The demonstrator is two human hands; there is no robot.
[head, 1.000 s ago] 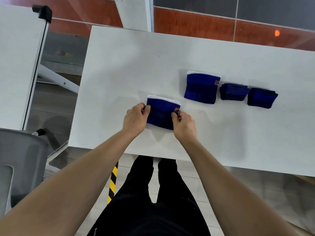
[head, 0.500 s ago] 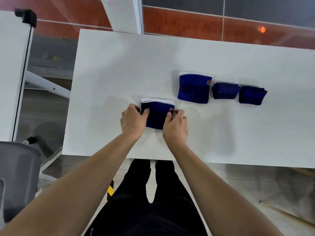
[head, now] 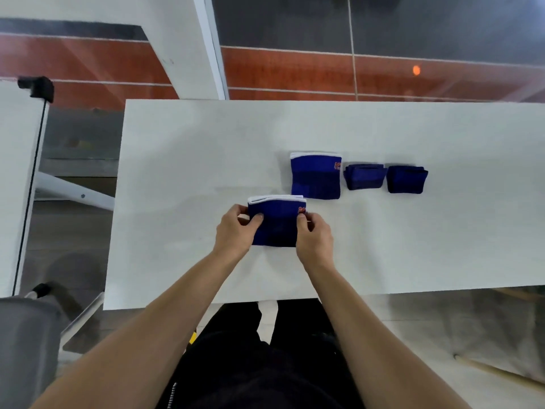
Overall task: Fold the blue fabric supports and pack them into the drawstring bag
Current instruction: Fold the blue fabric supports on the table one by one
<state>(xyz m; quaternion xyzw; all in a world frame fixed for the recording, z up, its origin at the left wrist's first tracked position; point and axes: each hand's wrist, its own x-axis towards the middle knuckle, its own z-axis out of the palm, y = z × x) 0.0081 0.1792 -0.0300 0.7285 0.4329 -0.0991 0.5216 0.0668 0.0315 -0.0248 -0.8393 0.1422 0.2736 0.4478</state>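
A blue fabric support (head: pixel 275 222) with a white top band and a small orange logo lies flat on the white table (head: pixel 177 172). My left hand (head: pixel 236 230) pinches its left edge, thumb on top. My right hand (head: pixel 314 237) pinches its right edge near the logo. Behind it to the right lies a second flat blue support (head: pixel 316 175) with a white band. Two smaller folded dark blue supports (head: pixel 364 176) (head: pixel 406 178) lie in a row to its right. No drawstring bag is in view.
The table's near edge (head: pixel 383 293) runs just in front of my hands. A second white table (head: pixel 14 178) stands to the left with a black clamp (head: pixel 37 87) on its corner. A grey chair (head: pixel 26 343) is at lower left.
The view has tilted up and shifted. My hands keep their hold on the support's two side edges, and the left thumb now lies further onto the fabric.
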